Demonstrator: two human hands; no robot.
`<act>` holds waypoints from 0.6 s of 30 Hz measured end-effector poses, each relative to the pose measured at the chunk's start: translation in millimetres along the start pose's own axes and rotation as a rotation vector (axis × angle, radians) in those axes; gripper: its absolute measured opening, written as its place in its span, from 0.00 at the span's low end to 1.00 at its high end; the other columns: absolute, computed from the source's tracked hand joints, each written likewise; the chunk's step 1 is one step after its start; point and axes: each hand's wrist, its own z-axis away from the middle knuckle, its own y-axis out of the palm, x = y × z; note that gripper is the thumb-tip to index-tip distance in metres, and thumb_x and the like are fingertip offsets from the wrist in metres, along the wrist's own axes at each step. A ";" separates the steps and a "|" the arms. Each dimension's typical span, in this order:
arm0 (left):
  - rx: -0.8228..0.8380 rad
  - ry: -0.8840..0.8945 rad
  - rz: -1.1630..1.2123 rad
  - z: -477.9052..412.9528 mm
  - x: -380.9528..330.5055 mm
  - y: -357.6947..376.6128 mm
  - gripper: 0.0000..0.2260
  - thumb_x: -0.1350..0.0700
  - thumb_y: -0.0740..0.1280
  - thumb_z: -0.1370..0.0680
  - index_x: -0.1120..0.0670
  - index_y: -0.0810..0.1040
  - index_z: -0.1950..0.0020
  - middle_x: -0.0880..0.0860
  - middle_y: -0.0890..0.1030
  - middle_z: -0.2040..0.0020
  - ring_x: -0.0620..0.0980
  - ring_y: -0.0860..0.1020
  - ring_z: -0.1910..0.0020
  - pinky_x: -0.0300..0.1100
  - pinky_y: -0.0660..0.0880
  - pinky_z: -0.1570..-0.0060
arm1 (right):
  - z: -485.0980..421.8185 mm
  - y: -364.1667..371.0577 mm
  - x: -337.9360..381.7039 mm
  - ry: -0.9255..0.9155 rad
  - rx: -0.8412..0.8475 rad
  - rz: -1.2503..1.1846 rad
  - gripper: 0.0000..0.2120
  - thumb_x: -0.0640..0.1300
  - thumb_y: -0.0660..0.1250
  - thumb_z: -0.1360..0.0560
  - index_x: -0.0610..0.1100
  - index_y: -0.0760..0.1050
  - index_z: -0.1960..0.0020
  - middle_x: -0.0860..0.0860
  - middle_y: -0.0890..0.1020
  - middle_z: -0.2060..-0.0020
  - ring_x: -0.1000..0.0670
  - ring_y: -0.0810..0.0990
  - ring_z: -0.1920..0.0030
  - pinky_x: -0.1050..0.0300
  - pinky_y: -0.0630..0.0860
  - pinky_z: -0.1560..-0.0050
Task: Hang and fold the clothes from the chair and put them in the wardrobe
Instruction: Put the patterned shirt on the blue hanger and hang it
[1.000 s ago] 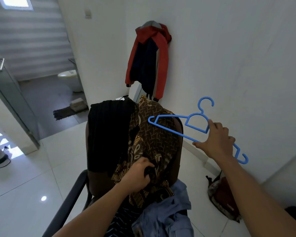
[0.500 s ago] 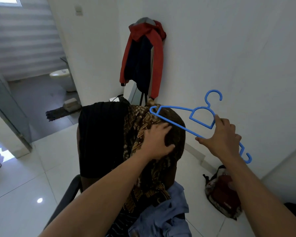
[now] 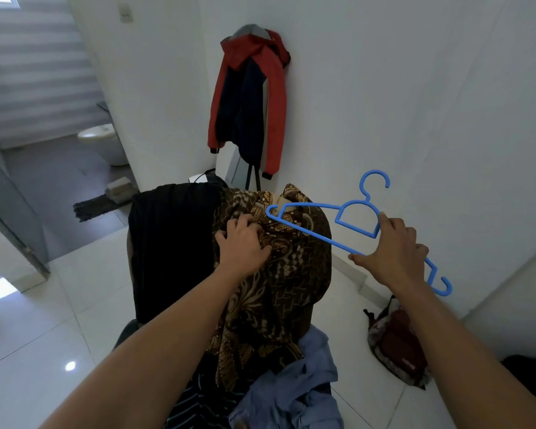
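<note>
**Brown patterned shirt about to go on a hanger**

The step in hand looks like the first hanging. The left hand [image 3: 245,243] has its fingers curled into the cloth near the top of the brown patterned shirt [image 3: 291,280], which is draped over the right half of the chair [image 3: 125,331] back. A black garment [image 3: 171,249] lies just left of it and a blue shirt [image 3: 304,382] is heaped on the near seat. The right hand [image 3: 393,252] pinches the blue hanger [image 3: 310,232] at its middle, with the hanger's left tip over the shirt. Next, the shirt probably needs lifting clear and its collar opening found so that tip can slide into a shoulder. No wardrobe is in view.
</note>
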 end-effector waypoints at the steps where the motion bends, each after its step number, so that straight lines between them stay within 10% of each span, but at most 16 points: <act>1: 0.005 0.000 0.005 3.1 0.6 1.3 0.26 0.41 0.68 0.26 0.49 0.72 0.29 0.49 0.63 0.27 0.54 0.60 0.28 0.62 0.58 0.31 | 0.3 -0.9 0.7 -0.002 -0.002 0.004 0.47 0.63 0.78 0.35 0.47 0.60 0.26 0.47 0.71 0.36 0.43 0.70 0.37 0.38 0.70 0.41; 18: 0.311 -0.196 0.197 120.4 28.9 74.9 0.30 0.38 0.67 0.28 0.44 0.68 0.26 0.45 0.62 0.29 0.51 0.60 0.30 0.59 0.57 0.31 | 16.5 10.1 -8.3 -0.044 0.003 0.083 0.49 0.62 0.78 0.34 0.48 0.58 0.23 0.48 0.72 0.34 0.43 0.70 0.36 0.40 0.70 0.39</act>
